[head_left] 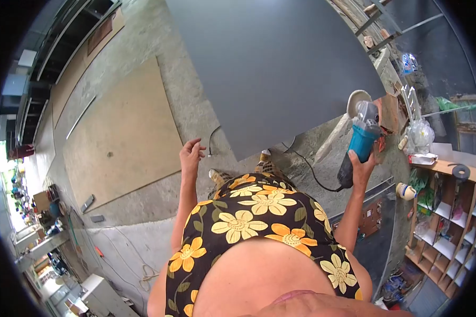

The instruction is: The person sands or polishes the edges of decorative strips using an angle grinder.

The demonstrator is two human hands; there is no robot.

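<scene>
In my right hand [362, 165] is a teal and black angle grinder [364, 134], gripped round its dark rear body. Its pale round disc [358, 101] points away from me, over the near right corner of a large dark grey panel [280, 63]. A black cord runs from the grinder's back end down towards my feet. My left hand [192, 153] hangs free at the left, fingers loosely curled and apart, holding nothing. It is just left of the panel's near corner, above the concrete floor.
A large brown board [124, 137] lies on the floor at the left. Wooden shelving with compartments [447, 222] stands at the right, with a roll of dark tape [460, 171] on top. A long pale strip [332, 138] lies below the grinder. Loose cords [124, 238] trail at the lower left.
</scene>
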